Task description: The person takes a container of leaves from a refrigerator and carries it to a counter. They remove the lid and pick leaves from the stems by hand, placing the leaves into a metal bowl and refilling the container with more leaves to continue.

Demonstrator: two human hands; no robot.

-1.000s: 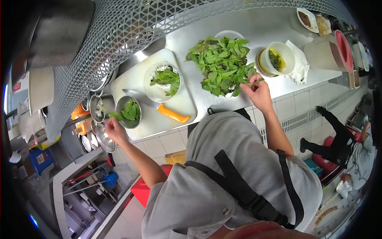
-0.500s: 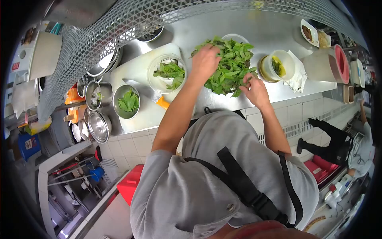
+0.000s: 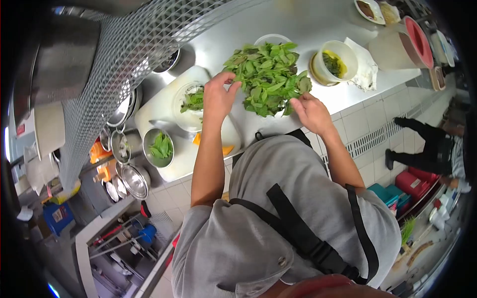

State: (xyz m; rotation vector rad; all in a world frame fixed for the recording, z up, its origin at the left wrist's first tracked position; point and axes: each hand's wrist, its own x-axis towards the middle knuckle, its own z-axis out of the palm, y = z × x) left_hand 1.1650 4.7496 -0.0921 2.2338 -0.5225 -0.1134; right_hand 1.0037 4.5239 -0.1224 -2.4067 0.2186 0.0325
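Note:
A large heap of green leaves [image 3: 271, 77] lies on the steel counter [image 3: 303, 25]. At its left edge is my left hand [image 3: 220, 94], thumb and fingers apart, with nothing seen in it. My right hand [image 3: 310, 111] touches the lower right edge of the heap, its fingers curled; whether it pinches a leaf is too small to tell. Left of the heap, a clear round container [image 3: 178, 111] with some leaves stands on a white cutting board [image 3: 179, 168], partly hidden by my left hand. A metal bowl [image 3: 168, 161] holds more leaves.
A yellow-handled knife [image 3: 227, 149] lies on the board. Right of the heap stands a tub of oily leaves [image 3: 339, 58] beside crumpled white paper [image 3: 365, 69]. Metal pots [image 3: 135, 181] are at the left, wire mesh [image 3: 107, 64] at the upper left. Another person [image 3: 427, 149] stands at the far right.
My left hand has drawn back from the top of the heap to its left side, and its fingers have opened. The whole view has turned slightly.

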